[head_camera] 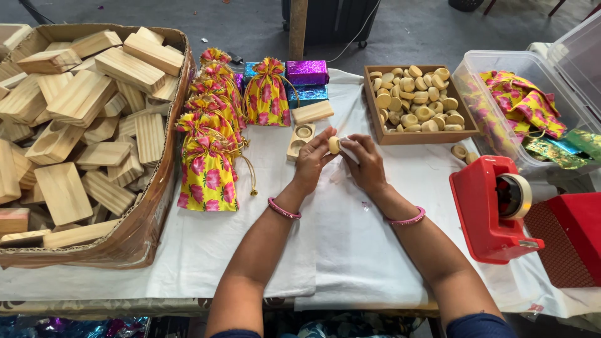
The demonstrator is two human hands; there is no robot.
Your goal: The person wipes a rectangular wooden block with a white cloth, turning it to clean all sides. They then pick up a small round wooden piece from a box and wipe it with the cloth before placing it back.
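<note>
Above the white cloth at mid-table, both hands meet on one small round wooden disc (pixel 334 144).

The left hand (pixel 311 160) pinches the disc between thumb and fingertips, closed on its left edge, while the right hand (pixel 365 164) is closed on it from the right, together with a bit of clear wrapping; the disc sits between the two sets of fingertips, lifted off the white tablecloth (pixel 350 250). Just beyond the left hand lies a wooden block with two round hollows (pixel 300 140), and a plain wooden block (pixel 312 112) beside it. A wooden tray of like discs (pixel 418 100) stands near, beyond the right hand. Floral drawstring pouches (pixel 210 156) lie to the left beside a cardboard box of wooden blocks (pixel 81 125); a red tape dispenser (pixel 491 209) stands to the right.
</note>
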